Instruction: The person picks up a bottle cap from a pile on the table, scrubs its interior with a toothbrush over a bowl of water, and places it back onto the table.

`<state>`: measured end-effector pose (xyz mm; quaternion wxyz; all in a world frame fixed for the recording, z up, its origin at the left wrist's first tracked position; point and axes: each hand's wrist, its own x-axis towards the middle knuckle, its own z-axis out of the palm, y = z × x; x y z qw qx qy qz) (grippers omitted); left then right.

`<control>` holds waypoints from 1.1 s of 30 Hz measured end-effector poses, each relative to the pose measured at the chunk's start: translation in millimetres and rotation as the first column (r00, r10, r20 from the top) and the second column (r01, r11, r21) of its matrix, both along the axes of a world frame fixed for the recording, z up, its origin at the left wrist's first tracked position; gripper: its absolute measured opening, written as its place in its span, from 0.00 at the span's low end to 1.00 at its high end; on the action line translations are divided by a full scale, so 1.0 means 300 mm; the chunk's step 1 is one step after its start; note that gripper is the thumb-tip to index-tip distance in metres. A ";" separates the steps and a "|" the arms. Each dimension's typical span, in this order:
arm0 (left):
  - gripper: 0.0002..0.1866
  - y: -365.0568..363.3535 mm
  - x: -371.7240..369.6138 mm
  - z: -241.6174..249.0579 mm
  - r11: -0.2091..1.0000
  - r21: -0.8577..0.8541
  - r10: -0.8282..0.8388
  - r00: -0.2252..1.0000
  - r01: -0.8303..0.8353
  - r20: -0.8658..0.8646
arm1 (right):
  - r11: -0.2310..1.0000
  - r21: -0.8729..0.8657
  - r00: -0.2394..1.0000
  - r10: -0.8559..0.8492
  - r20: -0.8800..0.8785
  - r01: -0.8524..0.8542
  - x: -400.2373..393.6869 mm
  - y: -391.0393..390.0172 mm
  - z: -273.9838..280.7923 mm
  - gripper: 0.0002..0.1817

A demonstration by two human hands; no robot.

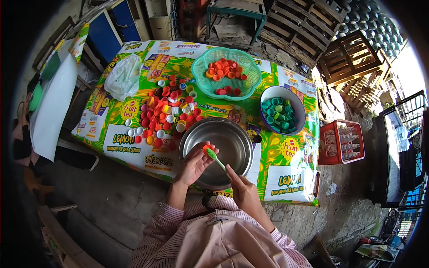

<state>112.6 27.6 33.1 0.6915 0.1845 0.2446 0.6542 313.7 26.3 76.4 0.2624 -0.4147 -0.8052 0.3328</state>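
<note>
Over the steel bowl (241,147), my left hand (196,164) has its fingers closed on an orange-red bottle cap (207,148). My right hand (241,185) grips a small brush (219,162) with a white handle and a green head, which is at the cap. Left of the bowl lies a loose pile of caps (163,107), mostly red and orange with some white. A turquoise basket (199,80) behind the bowl holds red and orange caps. At the right, a purple-rimmed bowl (300,102) contains green caps.
A bright printed cloth (288,149) covers the table. A clear plastic bag (123,77) lies at its left back. Beyond the right edge stands a red crate (328,139) of glasses or bottles. Wooden pallets (304,29) and a green-framed stand (237,10) are behind.
</note>
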 end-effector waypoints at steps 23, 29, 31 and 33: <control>0.15 0.073 0.017 -0.029 0.998 -0.014 -0.061 0.997 0.060 -0.041 | 0.983 0.003 0.983 -0.182 -0.002 0.182 0.043 0.040 -0.010 0.31; 0.14 0.103 0.004 0.010 0.999 0.007 -0.044 0.988 0.045 -0.145 | 0.977 -0.052 0.978 -0.209 -0.026 0.208 0.063 0.055 -0.054 0.31; 0.14 0.102 0.006 0.074 0.978 0.126 0.139 -0.067 0.164 -0.988 | 0.981 -0.062 0.982 -0.183 0.056 0.186 0.070 0.055 -0.055 0.30; 0.11 0.116 -0.005 0.098 0.966 0.056 0.058 0.002 0.253 -0.998 | 0.982 -0.053 0.982 -0.179 0.062 0.183 0.073 0.053 -0.060 0.30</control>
